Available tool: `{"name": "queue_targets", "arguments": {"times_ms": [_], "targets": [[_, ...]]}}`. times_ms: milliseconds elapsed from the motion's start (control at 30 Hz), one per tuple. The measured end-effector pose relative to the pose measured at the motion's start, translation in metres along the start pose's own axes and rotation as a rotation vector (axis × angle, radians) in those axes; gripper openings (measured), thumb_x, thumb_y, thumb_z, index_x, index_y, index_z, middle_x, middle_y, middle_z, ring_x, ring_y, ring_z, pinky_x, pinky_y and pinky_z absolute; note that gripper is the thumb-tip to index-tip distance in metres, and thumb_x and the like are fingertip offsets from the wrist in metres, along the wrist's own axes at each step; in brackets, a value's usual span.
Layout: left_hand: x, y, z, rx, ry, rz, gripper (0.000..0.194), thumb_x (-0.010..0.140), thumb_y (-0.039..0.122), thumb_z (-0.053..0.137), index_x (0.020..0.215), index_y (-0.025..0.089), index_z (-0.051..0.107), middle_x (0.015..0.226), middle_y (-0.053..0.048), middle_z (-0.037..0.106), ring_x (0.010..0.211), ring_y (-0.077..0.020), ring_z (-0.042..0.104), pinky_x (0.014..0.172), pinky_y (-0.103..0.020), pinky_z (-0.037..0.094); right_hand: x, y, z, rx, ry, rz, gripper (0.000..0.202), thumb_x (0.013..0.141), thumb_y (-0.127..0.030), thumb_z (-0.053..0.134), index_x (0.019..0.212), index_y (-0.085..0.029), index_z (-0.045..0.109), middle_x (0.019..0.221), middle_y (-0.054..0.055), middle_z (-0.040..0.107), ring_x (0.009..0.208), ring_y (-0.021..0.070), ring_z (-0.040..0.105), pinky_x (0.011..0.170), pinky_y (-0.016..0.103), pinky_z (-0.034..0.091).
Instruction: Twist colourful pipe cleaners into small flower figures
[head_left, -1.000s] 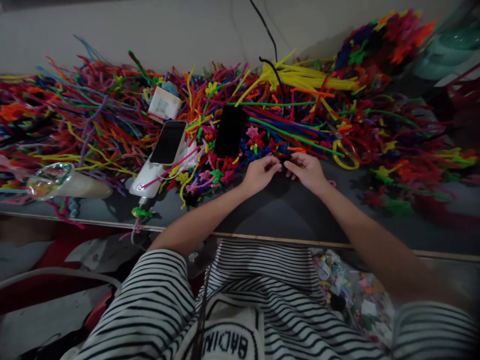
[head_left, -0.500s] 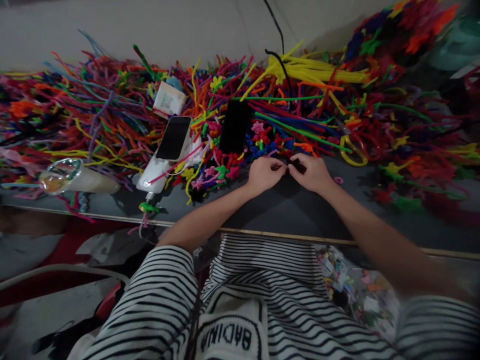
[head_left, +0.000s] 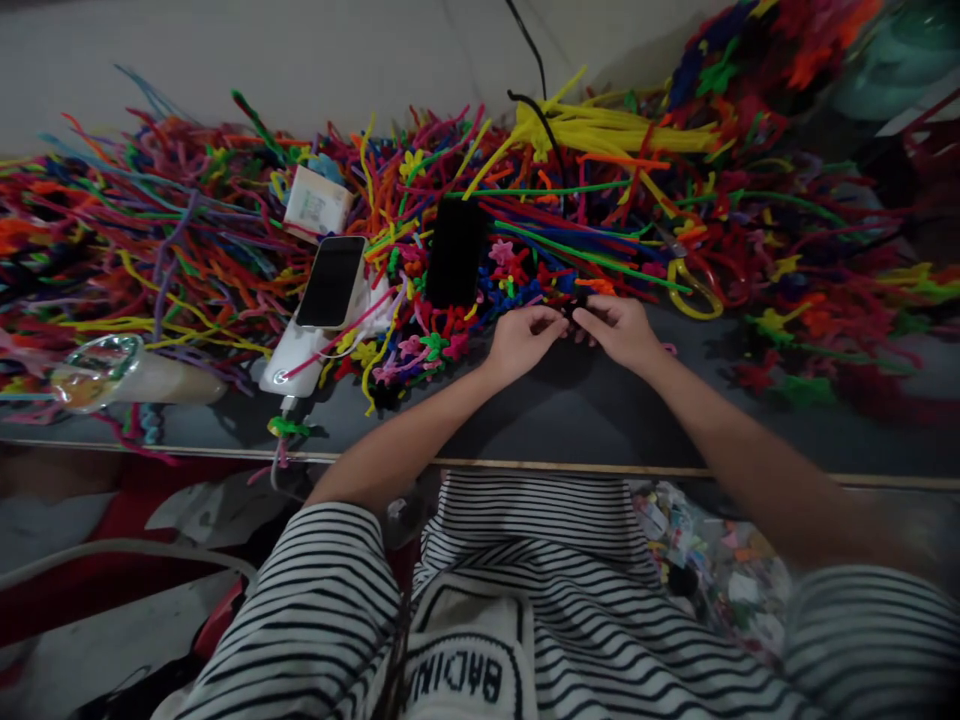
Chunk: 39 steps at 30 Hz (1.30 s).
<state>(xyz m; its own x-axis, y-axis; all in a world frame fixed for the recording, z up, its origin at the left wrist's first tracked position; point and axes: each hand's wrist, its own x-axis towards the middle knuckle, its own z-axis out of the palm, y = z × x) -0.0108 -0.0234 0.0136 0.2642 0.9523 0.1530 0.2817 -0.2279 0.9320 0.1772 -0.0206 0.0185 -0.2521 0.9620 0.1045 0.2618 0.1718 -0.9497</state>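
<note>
My left hand [head_left: 523,343] and my right hand [head_left: 622,332] meet over the grey table, fingertips almost touching. Both are closed in a pinch on a small dark piece [head_left: 571,310]; its kind is too small and dim to make out, and fingers cover much of it. Just beyond my hands lie several small flower shapes bent from pipe cleaners, among them a pink flower [head_left: 501,252] and a green flower [head_left: 433,346]. A black phone [head_left: 455,252] rests on the pile to the left of my hands.
Colourful pipe cleaners [head_left: 225,240] are heaped along the wall. Scissors with a yellow handle [head_left: 696,292] lie right of my hands. At left are a white phone [head_left: 332,282], a power bank [head_left: 294,358] and a plastic cup [head_left: 161,377] on its side. The table edge [head_left: 555,465] runs before me.
The view has shifted slightly, so the table things appear further left. My right hand has turned a little and its fingers have shifted around the dark piece; both hands stay together.
</note>
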Motion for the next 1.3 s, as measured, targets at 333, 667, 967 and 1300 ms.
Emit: {"name": "queue_targets", "arguments": {"times_ms": [333,667,967,1300], "targets": [[0.004,-0.006,-0.001,0.067,0.016,0.094,0.018,0.091,0.032,0.064,0.089,0.016,0.073,0.081,-0.003,0.076,0.070,-0.0116,0.066,0.069,-0.023,0.049,0.008,0.008,0.001,0.155,0.168,0.035,0.058,0.060,-0.070,0.082,0.084,-0.020,0.068,0.063,0.001,0.063,0.050,0.0143,0.060,0.042,0.027,0.043],[0.010,-0.014,-0.003,0.012,-0.052,0.174,0.028,0.095,0.040,0.059,0.088,0.015,0.071,0.079,-0.003,0.074,0.074,-0.0118,0.066,0.072,-0.022,0.048,0.005,0.002,0.002,0.120,0.087,0.022,0.042,0.068,-0.055,0.083,0.079,-0.017,0.069,0.061,0.000,0.063,0.050,0.0105,0.059,0.043,0.022,0.045],[0.008,-0.007,-0.005,0.188,-0.024,0.247,0.015,0.093,0.025,0.062,0.085,0.019,0.072,0.083,-0.002,0.073,0.083,-0.0141,0.064,0.082,-0.027,0.048,0.007,0.005,0.001,0.146,0.059,0.054,0.045,0.065,-0.059,0.084,0.078,-0.018,0.069,0.061,0.001,0.065,0.049,0.0128,0.062,0.042,0.023,0.045],[0.009,-0.010,-0.004,-0.016,0.072,0.235,0.039,0.093,0.054,0.059,0.093,0.017,0.071,0.084,-0.004,0.071,0.075,-0.0128,0.059,0.070,-0.026,0.046,0.007,0.001,0.001,0.250,0.046,0.039,0.045,0.068,-0.060,0.083,0.081,-0.020,0.069,0.067,0.000,0.065,0.053,0.0124,0.063,0.044,0.024,0.046]]}}
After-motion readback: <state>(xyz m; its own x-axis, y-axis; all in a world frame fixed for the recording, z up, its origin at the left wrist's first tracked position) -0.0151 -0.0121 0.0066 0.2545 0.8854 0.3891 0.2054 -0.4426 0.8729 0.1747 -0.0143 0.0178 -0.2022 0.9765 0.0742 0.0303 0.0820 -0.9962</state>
